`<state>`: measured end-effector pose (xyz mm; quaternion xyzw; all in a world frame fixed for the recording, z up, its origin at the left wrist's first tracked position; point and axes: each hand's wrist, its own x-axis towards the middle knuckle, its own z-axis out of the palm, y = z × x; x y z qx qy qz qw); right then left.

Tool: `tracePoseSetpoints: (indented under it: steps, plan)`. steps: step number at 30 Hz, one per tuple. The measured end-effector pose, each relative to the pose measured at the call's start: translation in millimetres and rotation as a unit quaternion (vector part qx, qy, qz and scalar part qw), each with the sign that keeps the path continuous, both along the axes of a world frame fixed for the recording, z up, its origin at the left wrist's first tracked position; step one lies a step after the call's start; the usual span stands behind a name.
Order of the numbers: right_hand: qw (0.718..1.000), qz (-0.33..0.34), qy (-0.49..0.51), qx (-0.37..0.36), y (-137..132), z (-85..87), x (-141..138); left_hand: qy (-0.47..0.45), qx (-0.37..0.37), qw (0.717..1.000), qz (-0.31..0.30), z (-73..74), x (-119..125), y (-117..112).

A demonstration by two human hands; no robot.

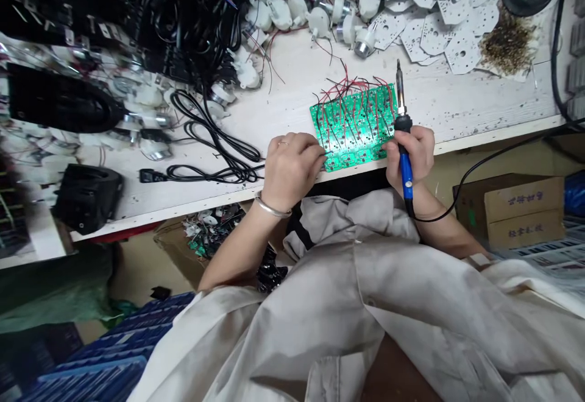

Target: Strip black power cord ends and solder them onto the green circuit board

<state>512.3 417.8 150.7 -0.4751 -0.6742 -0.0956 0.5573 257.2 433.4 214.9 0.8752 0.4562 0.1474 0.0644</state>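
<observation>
A green circuit board panel (pixel 347 140) lies near the table's front edge, with red and black wires (pixel 351 88) standing up from it and trailing past its far side. My left hand (pixel 292 164) is at the board's left front corner, thumb and fingertips pinched together. Whatever lies between those fingertips is too small to make out. In my right hand (pixel 418 152) is a soldering iron (pixel 406 173) with a blue handle, its tip pointing up and away, raised off the board. The right fingertips are at the board's right edge.
Behind the board lie white motors (pixel 320 21) and white plates (pixel 434 33). Black cables (pixel 219 140) and black housings (pixel 64 97) crowd the left. The iron's cord (pixel 484 161) runs off right. Cardboard boxes (pixel 523 207) stand below the table edge.
</observation>
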Motion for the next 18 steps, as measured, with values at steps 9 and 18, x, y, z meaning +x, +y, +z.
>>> tracePoseSetpoints:
  steps: [9,18]
  plan:
    - [0.986,0.072,-0.079,-0.128,-4.4,30.2,-24.5,-0.242,-0.016,0.97,-0.033,8.5,9.8,-4.0]
    - [0.977,0.066,-0.132,-0.156,2.0,34.9,-52.4,-0.206,-0.014,0.978,-0.003,6.2,10.7,-10.7]
